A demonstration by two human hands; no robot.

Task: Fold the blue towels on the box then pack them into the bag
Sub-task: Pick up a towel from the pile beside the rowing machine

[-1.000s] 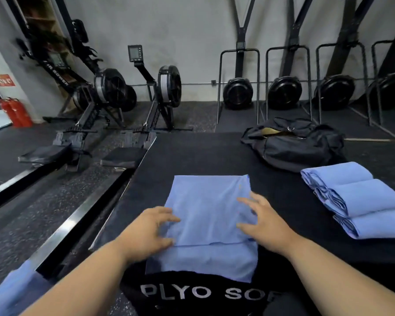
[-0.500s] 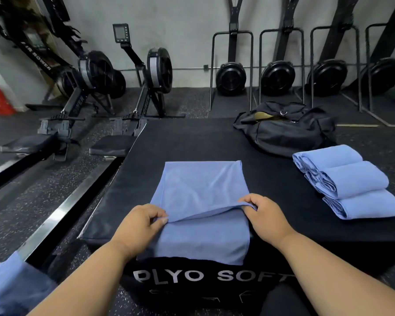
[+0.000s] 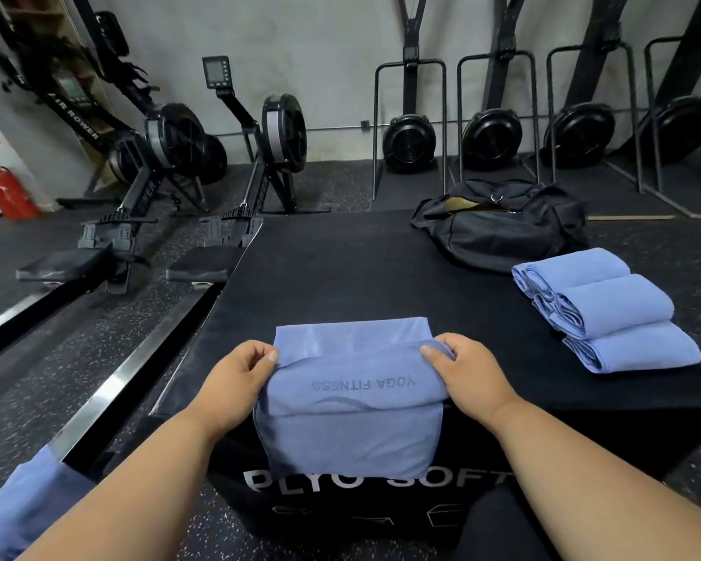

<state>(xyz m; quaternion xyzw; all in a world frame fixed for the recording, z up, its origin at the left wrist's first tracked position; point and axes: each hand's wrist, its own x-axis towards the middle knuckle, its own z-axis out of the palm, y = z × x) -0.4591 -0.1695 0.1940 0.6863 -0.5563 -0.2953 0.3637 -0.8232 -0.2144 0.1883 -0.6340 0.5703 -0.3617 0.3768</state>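
Pinching the towel (image 3: 351, 398) at the box's (image 3: 340, 277) near edge, we had left hand (image 3: 235, 382) and right hand (image 3: 468, 378) on opposite ends of the fold; long axis ran hand-to-hand, unfolded flap beyond, bag (image 3: 502, 228) far right.

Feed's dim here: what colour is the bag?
Black, with a tan patch at its opening; the bag shows in the head view.

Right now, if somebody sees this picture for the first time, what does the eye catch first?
Probably the soft blue fabric towel at the near edge of the black padded plyo box, pinched at its fold by the left hand and right hand. Next, three folded blue towels stacked on the box's right side, with the black duffel bag behind them.
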